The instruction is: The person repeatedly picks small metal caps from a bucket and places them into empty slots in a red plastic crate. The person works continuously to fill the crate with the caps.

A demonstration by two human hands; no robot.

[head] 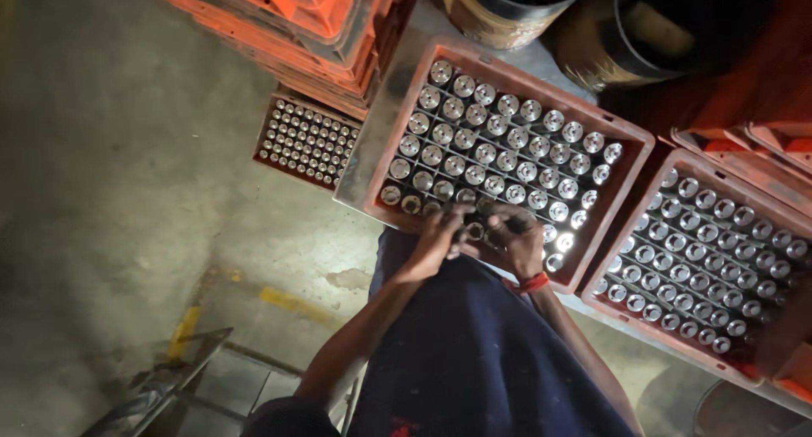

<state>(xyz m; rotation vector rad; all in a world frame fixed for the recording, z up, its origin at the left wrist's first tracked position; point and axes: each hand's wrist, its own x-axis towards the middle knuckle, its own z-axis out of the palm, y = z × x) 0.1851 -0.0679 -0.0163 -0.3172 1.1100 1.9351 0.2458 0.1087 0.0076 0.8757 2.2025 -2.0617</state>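
Observation:
An orange plastic crate [641, 141] in front of me holds several rows of shiny round metal parts [499, 149] standing upright in a grid. Both my hands are at its near edge. My left hand [440, 238] and my right hand [514, 238] meet over the front row, fingers curled around a small metal part [474, 230] between them. A red band circles my right wrist. The part itself is mostly hidden by my fingers.
A second orange crate [765, 196] of like metal parts stands to the right. A smaller tray of parts [306, 141] lies at the left under stacked orange crates [296, 22]. Dark drums [507, 10] stand behind. Concrete floor with yellow marks [279, 300] lies to the left.

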